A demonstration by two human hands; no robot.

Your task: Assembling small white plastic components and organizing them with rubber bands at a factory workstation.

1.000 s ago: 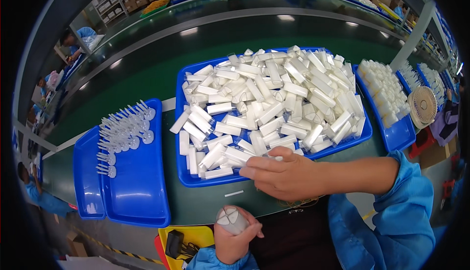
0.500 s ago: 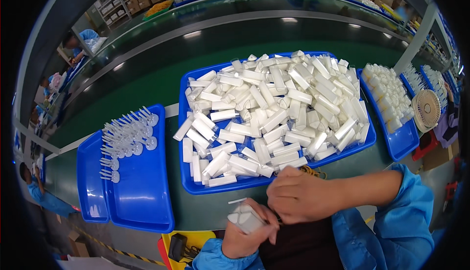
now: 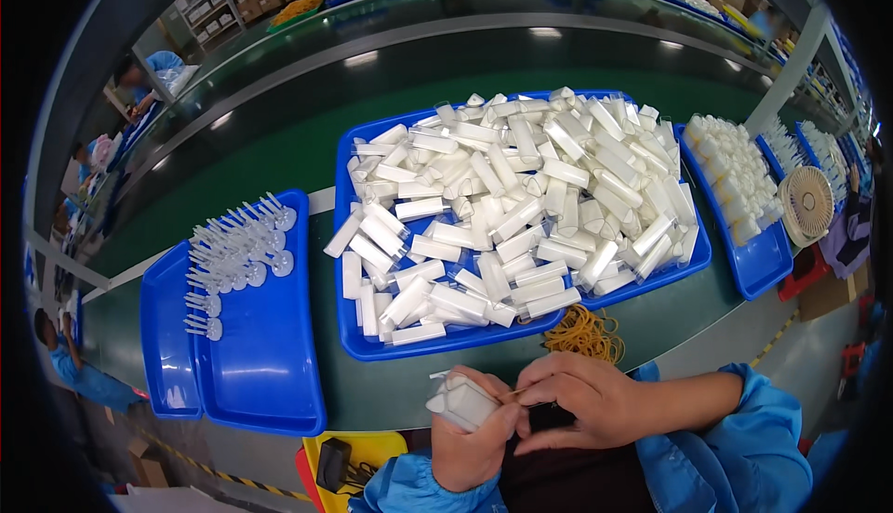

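My left hand [image 3: 465, 453] is closed around white pieces in clear plastic sleeves [image 3: 462, 403], their ends facing up and left. Beside it, my right hand [image 3: 591, 403] pinches a thin yellowish rubber band [image 3: 513, 392] between thumb and fingers. That band runs toward the wrapped pieces at my left fingertips; how far it goes around them is hidden. Just beyond my right hand, a loose pile of yellow rubber bands [image 3: 586, 333] lies on the green table. Farther off, a big blue tray [image 3: 372, 350] is heaped with similar white wrapped pieces [image 3: 521, 206].
On the left, blue trays [image 3: 265, 364] hold clear plastic stemmed parts [image 3: 246, 243]. At right, another blue tray [image 3: 765, 276] carries white parts beside a round beige fan [image 3: 807, 201]. A yellow bin [image 3: 377, 448] with a black adapter stands below the table edge. Other people work at left.
My right hand has drawn back from the tray's front edge toward my left hand, uncovering the rubber band pile. A band now shows between my hands. The left hand keeps its hold.
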